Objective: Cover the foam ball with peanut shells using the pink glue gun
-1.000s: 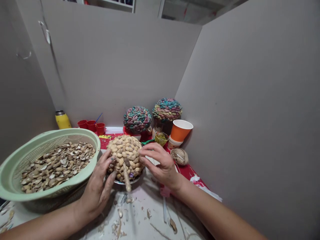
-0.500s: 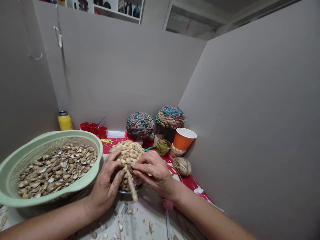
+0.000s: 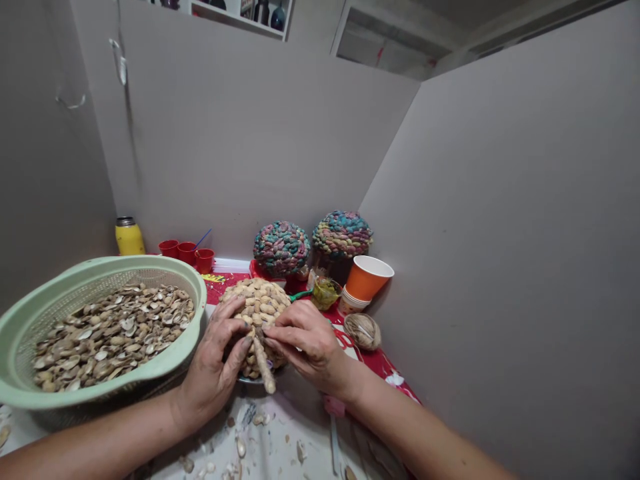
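A dome covered in whole peanut shells sits on a small plate in front of me. A twine-wrapped stick juts out of its near side toward me. My left hand cups the dome's left side with curled fingers. My right hand presses on the dome's right side, its fingertips pinched at the base of the stick. Both hands touch the dome.
A pale green colander full of broken shells stands at the left. Behind are two painted shell domes, an orange paper cup, a twine ball, red cups and a yellow flask. Grey partition walls close in all around.
Both hands moved from the dome's sides in toward the stick at its front; fingers now close around its base. The view tilted slightly.
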A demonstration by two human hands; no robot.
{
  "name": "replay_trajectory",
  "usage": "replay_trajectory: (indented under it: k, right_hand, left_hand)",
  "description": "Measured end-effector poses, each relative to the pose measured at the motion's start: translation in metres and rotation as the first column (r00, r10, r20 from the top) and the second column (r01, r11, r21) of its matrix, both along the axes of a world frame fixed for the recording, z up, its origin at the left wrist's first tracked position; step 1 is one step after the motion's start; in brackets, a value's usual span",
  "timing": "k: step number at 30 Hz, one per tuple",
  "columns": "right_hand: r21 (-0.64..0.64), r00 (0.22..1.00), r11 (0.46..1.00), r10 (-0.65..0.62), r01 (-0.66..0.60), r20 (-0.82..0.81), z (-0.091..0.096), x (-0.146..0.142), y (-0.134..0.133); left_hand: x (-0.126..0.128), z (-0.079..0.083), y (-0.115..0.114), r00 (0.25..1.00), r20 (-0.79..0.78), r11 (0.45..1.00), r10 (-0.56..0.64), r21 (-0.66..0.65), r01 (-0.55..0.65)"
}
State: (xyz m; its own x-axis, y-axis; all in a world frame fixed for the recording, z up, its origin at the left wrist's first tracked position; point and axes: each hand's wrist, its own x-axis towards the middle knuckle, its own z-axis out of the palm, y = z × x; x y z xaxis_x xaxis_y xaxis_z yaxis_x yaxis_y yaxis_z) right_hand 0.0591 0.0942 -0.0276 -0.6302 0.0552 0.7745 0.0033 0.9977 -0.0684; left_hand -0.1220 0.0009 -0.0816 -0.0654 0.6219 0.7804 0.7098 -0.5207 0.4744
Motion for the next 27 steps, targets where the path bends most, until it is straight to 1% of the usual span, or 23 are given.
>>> replay_trajectory:
  k: [5, 8, 10, 12, 14, 16, 19, 22, 24, 25, 27]
  right_hand:
    - [0.012, 0.999, 0.999, -0.042, 0.041, 0.01, 0.0, -0.001, -0.003]
    - [0.002, 0.998, 0.998, -0.064, 0.064, 0.013, 0.001, 0.005, -0.006]
    - [-0.068, 0.995, 0.993, -0.098, 0.096, -0.03, 0.002, 0.013, -0.006]
    - [-0.186, 0.983, 0.971, -0.167, 0.15, -0.078, 0.001, 0.023, -0.006]
    - [-0.312, 0.965, 0.927, -0.246, 0.208, -0.089, -0.002, 0.033, -0.004]
    - [-0.417, 0.95, 0.872, -0.306, 0.257, -0.056, -0.007, 0.042, 0.001]
    - [-0.542, 0.946, 0.788, -0.32, 0.293, 0.045, -0.018, 0.049, 0.009]
    - [-0.669, 0.956, 0.684, -0.247, 0.289, 0.16, -0.027, 0.048, 0.017]
    - [-0.731, 0.965, 0.629, -0.174, 0.263, 0.197, -0.031, 0.043, 0.021]
    - [-0.748, 0.97, 0.618, -0.136, 0.244, 0.204, -0.031, 0.041, 0.023]
    - [-0.757, 0.975, 0.619, -0.076, 0.211, 0.21, -0.031, 0.035, 0.025]
  left_hand:
    - [-0.003, 0.0, 0.001, 1.0, -0.001, 1.0, -0.028, -0.003, 0.028]
    - [-0.005, 0.003, 0.001, 0.999, 0.003, 0.998, -0.051, -0.031, 0.052]
    - [-0.005, 0.006, -0.001, 0.998, 0.027, 0.996, -0.065, -0.059, 0.066]
    - [-0.006, 0.009, -0.004, 0.996, 0.052, 0.994, -0.07, -0.076, 0.074]
    - [-0.007, 0.01, -0.008, 0.996, 0.052, 0.993, -0.073, -0.091, 0.077]
    - [-0.008, 0.01, -0.012, 0.998, 0.015, 0.992, -0.069, -0.106, 0.07]
    - [-0.01, 0.006, -0.018, 0.994, -0.091, 0.989, -0.054, -0.144, 0.04]
    - [-0.012, 0.0, -0.021, 0.986, -0.168, 0.98, -0.014, -0.196, -0.02]
    - [-0.013, -0.004, -0.019, 0.985, -0.171, 0.971, 0.025, -0.231, -0.065]
    - [-0.014, -0.006, -0.017, 0.986, -0.161, 0.966, 0.039, -0.247, -0.079]
    - [-0.014, -0.01, -0.012, 0.991, -0.124, 0.959, 0.056, -0.268, -0.087]
